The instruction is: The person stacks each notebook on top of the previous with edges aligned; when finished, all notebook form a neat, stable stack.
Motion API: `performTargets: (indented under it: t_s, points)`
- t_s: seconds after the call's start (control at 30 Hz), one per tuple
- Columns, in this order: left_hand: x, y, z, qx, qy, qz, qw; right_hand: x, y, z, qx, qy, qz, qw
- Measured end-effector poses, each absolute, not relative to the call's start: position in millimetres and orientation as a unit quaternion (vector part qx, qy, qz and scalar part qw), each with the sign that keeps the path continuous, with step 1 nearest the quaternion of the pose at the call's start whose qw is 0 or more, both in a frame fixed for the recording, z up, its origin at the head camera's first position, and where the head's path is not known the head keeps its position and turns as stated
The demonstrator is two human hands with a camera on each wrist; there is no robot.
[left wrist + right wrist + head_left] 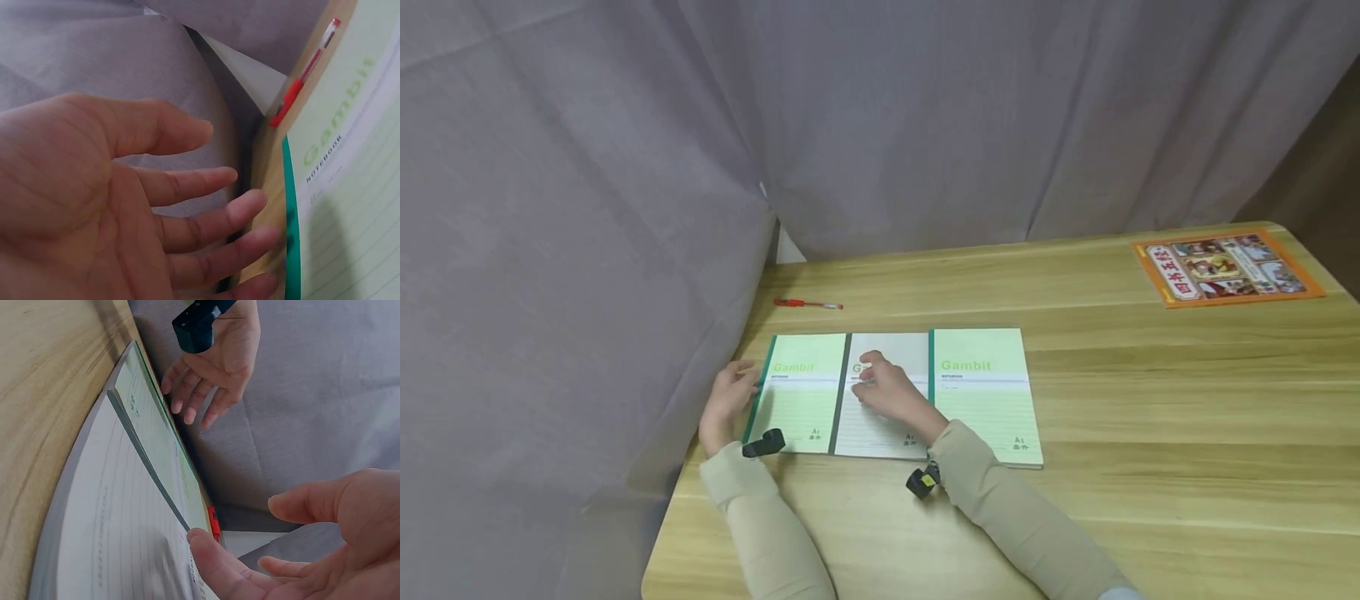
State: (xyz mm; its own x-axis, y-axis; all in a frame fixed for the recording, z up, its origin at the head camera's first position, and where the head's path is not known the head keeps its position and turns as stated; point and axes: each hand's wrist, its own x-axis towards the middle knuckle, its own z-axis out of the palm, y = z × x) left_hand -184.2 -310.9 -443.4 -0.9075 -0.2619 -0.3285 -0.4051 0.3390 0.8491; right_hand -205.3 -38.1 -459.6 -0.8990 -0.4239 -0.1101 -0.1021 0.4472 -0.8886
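Three notebooks lie side by side on the table: a green-spined one (805, 400) at left, a grey-spined whitish one (868, 429) in the middle, and another green-spined one (981, 400) at right. My left hand (728, 404) is beside the left notebook's spine, its fingers spread and slightly bent, holding nothing. In the left wrist view the fingertips are close to the green spine; contact cannot be told. Above the middle notebook hovers my right hand (891, 392), fingers loosely bent and thumb apart, with nothing between them.
A red pen (808, 304) lies behind the left notebook. An orange-bordered picture book (1228, 268) rests at the table's far right. Grey cloth (925, 125) hangs behind and along the left side of the wooden table (1150, 400).
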Motion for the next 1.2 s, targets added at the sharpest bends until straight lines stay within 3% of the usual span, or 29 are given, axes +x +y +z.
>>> performTargets:
  t_s: [0.7,0.93,1.2]
  points:
    - [-181.4,-318.1,-456.7,-0.241,0.825,0.506,0.069,-194.8,-44.0,-465.4,-0.193,0.823,-0.489,0.216]
    - [-186.5,-311.3,-453.5,-0.229,0.830,0.506,0.049,-193.4,-44.3,-464.3,-0.204,0.813,-0.496,0.226]
    - [-188.1,-305.8,-453.2,-0.246,0.852,0.458,0.066,-193.2,-45.4,-466.8,-0.208,0.809,-0.498,0.233]
